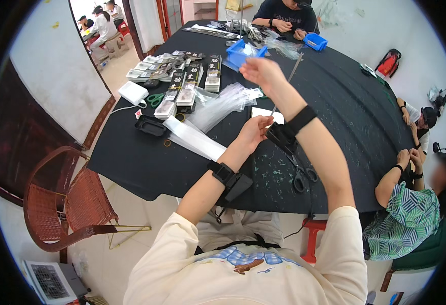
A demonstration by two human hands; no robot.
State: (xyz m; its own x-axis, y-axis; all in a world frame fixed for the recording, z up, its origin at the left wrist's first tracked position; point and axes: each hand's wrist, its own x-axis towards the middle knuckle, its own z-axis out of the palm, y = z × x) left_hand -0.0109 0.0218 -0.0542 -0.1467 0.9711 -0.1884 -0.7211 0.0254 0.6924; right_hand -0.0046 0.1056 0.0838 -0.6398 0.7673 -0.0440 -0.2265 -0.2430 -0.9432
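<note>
My left hand (256, 130) is closed low over the near half of the black-covered table. Its fingers curl round the lower end of a thin dark rod (295, 67), which slants up and away to the right and passes behind my right forearm. Farther out, my right hand (264, 73) reaches across to the near edge of a blue plastic bin (238, 60) holding clear plastic pieces. Its fingers look stretched out, and I see nothing held in them. A white pad (266, 115) lies just beyond my left hand, partly hidden by it.
Clear plastic sleeves (218, 113), stacked black-and-white packs (188, 91), green scissors (155, 99), a white box (133, 93) and a black tray (150, 125) lie left. Black scissors (298, 179) lie near me. Co-workers sit at the far side and right. A wicker chair (88, 195) stands left.
</note>
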